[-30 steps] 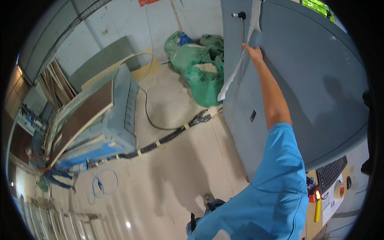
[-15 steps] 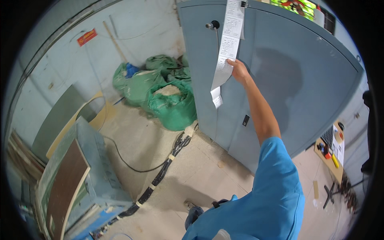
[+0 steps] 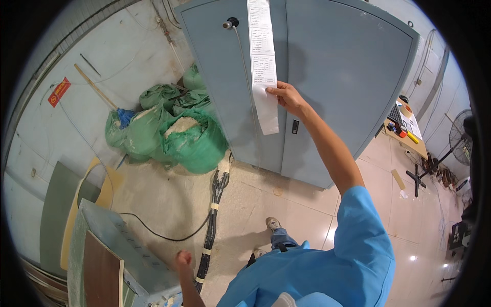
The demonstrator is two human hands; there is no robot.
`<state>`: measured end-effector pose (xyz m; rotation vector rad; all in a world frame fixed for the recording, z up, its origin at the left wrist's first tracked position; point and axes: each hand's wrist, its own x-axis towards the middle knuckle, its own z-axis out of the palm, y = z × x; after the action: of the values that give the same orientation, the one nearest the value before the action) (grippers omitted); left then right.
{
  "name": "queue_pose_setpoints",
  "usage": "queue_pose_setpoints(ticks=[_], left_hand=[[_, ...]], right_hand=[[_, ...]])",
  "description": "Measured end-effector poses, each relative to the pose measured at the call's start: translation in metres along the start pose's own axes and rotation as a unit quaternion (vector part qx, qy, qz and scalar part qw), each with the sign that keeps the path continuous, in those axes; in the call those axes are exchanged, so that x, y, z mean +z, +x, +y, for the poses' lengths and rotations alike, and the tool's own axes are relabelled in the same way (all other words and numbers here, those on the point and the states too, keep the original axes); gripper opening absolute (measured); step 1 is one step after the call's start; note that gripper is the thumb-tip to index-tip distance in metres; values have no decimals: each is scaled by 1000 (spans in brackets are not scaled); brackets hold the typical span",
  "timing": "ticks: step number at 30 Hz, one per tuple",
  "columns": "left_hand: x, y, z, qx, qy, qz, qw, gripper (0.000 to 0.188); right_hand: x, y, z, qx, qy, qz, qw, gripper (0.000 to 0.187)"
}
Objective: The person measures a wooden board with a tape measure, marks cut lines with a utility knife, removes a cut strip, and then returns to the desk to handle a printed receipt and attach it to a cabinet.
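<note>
A long white strip of printed labels (image 3: 263,66) hangs down in front of the grey-blue metal cabinet (image 3: 337,92). Near its lower end, my right hand (image 3: 287,97) pinches the strip's right edge, thumb on the front and fingers mostly behind. Below the grip, the tail of the strip is blank and runs straight down. The strip's upper end passes out of the picture. Low in the view, my left hand (image 3: 184,259) is raised beside a worn grey box-shaped unit, apart from the strip. Its fingers look curled but are too blurred to make out.
Green sacks (image 3: 194,146) of pale material slump against the wall, beside a blue-headed mop (image 3: 125,116). Taped black cables (image 3: 207,240) cross the floor. The grey unit (image 3: 123,235) stands lower left. To the right are a small table (image 3: 417,146) with tools and a stand fan (image 3: 458,135).
The view has shifted right, and more floor shows. My right hand now grips lower on the strip, whose folded tail hangs straighter. My left hand has come into view at the bottom.
</note>
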<state>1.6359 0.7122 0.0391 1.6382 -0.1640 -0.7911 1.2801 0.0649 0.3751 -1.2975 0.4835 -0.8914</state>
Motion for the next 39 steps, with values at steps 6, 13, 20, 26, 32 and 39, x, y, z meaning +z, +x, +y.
queue_pose_setpoints(ticks=[6,13,20,26,32,39], left_hand=[[85,-11,-36,-119,42,-93,988,28],[60,-31,-83,-206,89,-58,973,24],[9,-34,-118,-264,34,20,964,32],[8,-35,-116,-280,35,27,959,32],[24,-22,-109,-229,65,-26,971,17],[146,47,56,36,135,-199,970,22]], right_hand=[[12,-20,2,9,-25,18,999,37],[14,-23,0,10,-32,16,999,37],[19,-24,6,5,-46,21,999,35],[23,-24,11,30,-47,15,998,37],[14,-25,28,17,-43,-2,999,40],[-27,17,-54,-101,-571,180,794,46]])
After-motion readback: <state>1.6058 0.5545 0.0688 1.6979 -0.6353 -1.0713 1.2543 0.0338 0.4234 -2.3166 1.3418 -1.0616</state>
